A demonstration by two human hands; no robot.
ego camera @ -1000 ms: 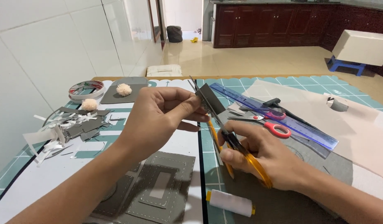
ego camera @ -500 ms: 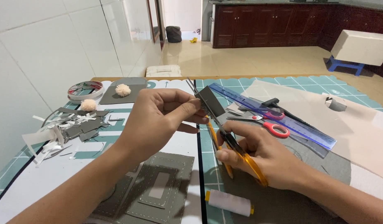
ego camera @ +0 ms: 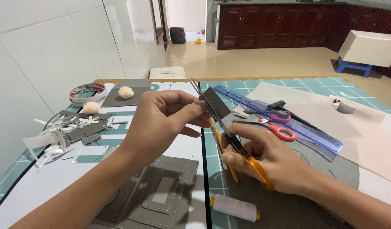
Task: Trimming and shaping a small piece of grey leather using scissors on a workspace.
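The right hand (ego camera: 263,159) grips orange-handled scissors (ego camera: 229,135), whose long axis runs from the handles near the person up and leftward to the blade tips, pointing away. The blades meet a small grey felt piece (ego camera: 216,103), pinched in the left hand (ego camera: 161,123) above the table (ego camera: 17,186). Two scissors show: a red-handled pair (ego camera: 276,127) lies beside one blue ruler (ego camera: 288,121). Two pompoms (ego camera: 126,92) and one white thread spool (ego camera: 234,208) rest nearby.

L hand (ego camera: 161,121) pinching, R hand (ego camera: 267,159) gripping, both raised.
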